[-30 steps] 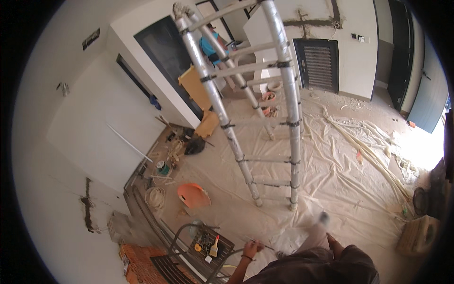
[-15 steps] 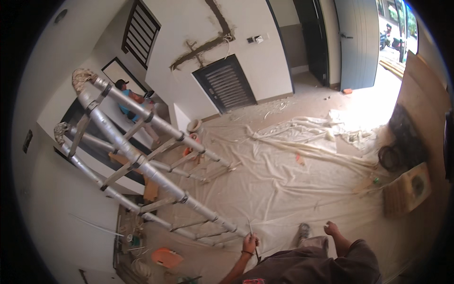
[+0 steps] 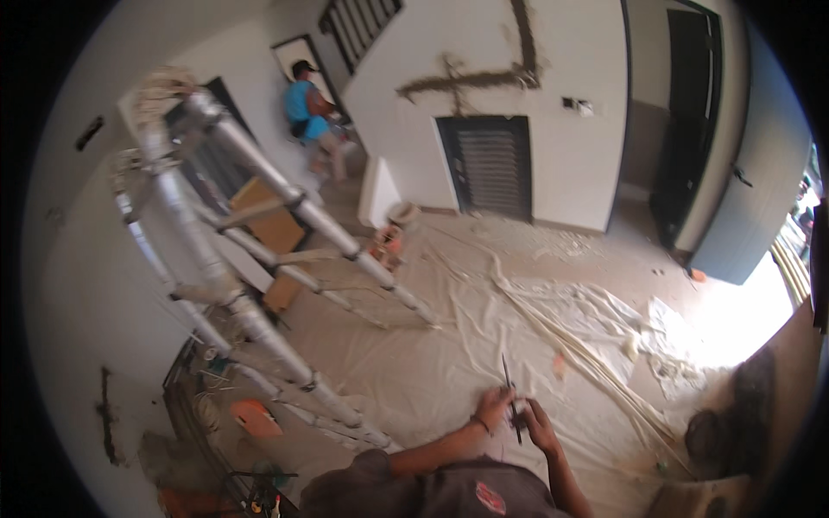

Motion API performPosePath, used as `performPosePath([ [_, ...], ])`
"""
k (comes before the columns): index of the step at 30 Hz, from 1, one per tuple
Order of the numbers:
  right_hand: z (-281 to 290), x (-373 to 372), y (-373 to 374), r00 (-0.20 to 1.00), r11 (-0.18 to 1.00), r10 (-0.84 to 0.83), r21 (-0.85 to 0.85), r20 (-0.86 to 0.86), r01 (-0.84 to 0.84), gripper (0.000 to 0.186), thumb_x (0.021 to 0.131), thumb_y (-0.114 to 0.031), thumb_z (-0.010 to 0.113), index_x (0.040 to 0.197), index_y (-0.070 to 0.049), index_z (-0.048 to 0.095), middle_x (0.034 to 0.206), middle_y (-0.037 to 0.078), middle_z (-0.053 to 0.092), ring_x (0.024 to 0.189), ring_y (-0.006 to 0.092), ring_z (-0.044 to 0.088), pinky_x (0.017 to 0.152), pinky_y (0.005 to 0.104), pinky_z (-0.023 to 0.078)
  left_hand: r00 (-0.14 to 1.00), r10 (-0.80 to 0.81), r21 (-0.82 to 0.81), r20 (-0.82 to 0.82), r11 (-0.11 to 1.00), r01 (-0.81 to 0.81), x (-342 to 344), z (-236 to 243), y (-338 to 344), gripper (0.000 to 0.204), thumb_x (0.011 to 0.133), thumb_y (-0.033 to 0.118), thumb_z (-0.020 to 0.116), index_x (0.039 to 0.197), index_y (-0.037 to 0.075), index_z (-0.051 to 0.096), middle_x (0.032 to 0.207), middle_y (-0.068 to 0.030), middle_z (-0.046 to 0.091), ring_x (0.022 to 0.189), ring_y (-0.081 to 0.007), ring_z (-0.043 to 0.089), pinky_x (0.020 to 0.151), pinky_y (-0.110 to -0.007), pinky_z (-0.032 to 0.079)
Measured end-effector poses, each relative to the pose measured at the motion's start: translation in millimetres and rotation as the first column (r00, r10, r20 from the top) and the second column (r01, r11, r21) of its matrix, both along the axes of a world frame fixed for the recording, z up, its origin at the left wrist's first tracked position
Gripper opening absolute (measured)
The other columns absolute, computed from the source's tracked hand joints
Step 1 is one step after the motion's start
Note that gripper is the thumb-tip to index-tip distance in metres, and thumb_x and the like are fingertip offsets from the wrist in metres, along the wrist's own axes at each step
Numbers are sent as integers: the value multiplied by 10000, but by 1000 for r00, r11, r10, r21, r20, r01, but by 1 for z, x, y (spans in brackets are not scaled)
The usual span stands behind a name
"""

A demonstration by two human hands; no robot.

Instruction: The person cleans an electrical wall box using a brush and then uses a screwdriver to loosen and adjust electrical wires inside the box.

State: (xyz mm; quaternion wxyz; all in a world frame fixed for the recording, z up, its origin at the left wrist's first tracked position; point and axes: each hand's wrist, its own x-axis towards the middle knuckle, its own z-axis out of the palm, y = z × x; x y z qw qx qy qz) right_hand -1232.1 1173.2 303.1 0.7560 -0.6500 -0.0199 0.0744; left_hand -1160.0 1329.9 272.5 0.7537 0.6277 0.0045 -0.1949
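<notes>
My left hand [image 3: 494,406] is closed around a long, thin dark rod [image 3: 508,371], held upright in front of my body over the sheeting. My right hand [image 3: 536,418] has come up to the same rod and grips it just right of the left one. What the rod's ends are like is too blurred to tell. Just beyond both hands lies crumpled translucent plastic sheeting [image 3: 466,345] on the floor.
A tall aluminium ladder [image 3: 250,311] stands left. An orange bin or tub [image 3: 256,416] and a metal chair [image 3: 250,483] are lower left. A person in blue [image 3: 304,104] stands by the stair wall. An open grey door [image 3: 751,198] and a bundled hose [image 3: 704,436] are right.
The view has turned, putting the ladder further left. My left hand has risen with the rod, and my right hand has moved inward from my right side to grip it too.
</notes>
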Motion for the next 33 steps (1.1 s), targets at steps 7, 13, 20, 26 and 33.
performPosePath([
  [7, 120, 208, -67, 989, 931, -65, -349, 131, 108, 331, 979, -259, 447, 1148, -2, 568, 652, 61, 531, 623, 115, 513, 576, 284, 423, 938, 85, 30, 335, 994, -101, 206, 133, -74, 138, 895, 150, 637, 930, 17, 632, 811, 15, 609, 772, -38, 535, 694, -203, 442],
  [13, 150, 338, -103, 979, 907, -137, -379, 150, 185, 284, 975, -217, 452, 1112, -26, 612, 663, 64, 528, 616, 127, 499, 608, 289, 437, 948, 48, -72, 315, 997, -26, 377, 190, -101, 224, 913, 233, 619, 969, 18, 650, 755, 38, 596, 686, -27, 522, 592, -198, 428],
  [20, 113, 469, -157, 965, 903, -207, -347, 161, 252, 259, 947, -166, 489, 1066, 22, 622, 630, 26, 548, 571, 90, 489, 535, 260, 397, 935, 100, 60, 339, 990, -128, 525, 175, -160, 315, 943, 278, 565, 792, 17, 656, 603, 16, 555, 558, -39, 493, 528, -216, 400],
  [26, 97, 642, -250, 961, 884, -101, -419, 259, 206, 273, 911, -160, 538, 1141, -25, 597, 708, 137, 609, 619, 222, 588, 611, 333, 466, 929, 126, 96, 348, 981, -169, 688, 124, -229, 299, 959, 272, 537, 827, 25, 645, 688, -1, 582, 606, -44, 511, 530, -213, 421],
  [33, 132, 819, -348, 983, 886, -54, -446, 177, 129, 302, 896, -136, 551, 1194, -94, 568, 758, 204, 622, 669, 362, 609, 618, 411, 466, 985, 171, 53, 16, 984, -172, 880, 144, -311, 262, 904, 297, 630, 786, 63, 610, 632, 15, 549, 542, -55, 483, 492, -188, 372],
])
